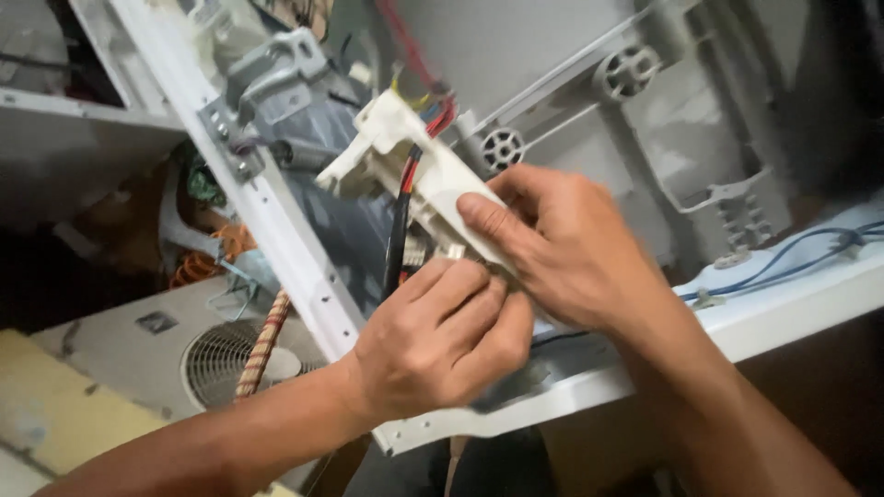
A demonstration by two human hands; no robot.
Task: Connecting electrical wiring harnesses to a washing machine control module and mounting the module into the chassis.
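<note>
Gripping a cream plastic part — both hands — over a white appliance frame.

Head-worn view, downward, close up

L forearm comes in from lower left, its hand curled just below the cream plastic part, fingers bent, thumb side pinching at the part's lower end. R forearm enters from lower right, its hand lying over the part's lower right w/ index finger stretched flat on it. Both hands touch, knuckles up.
</note>
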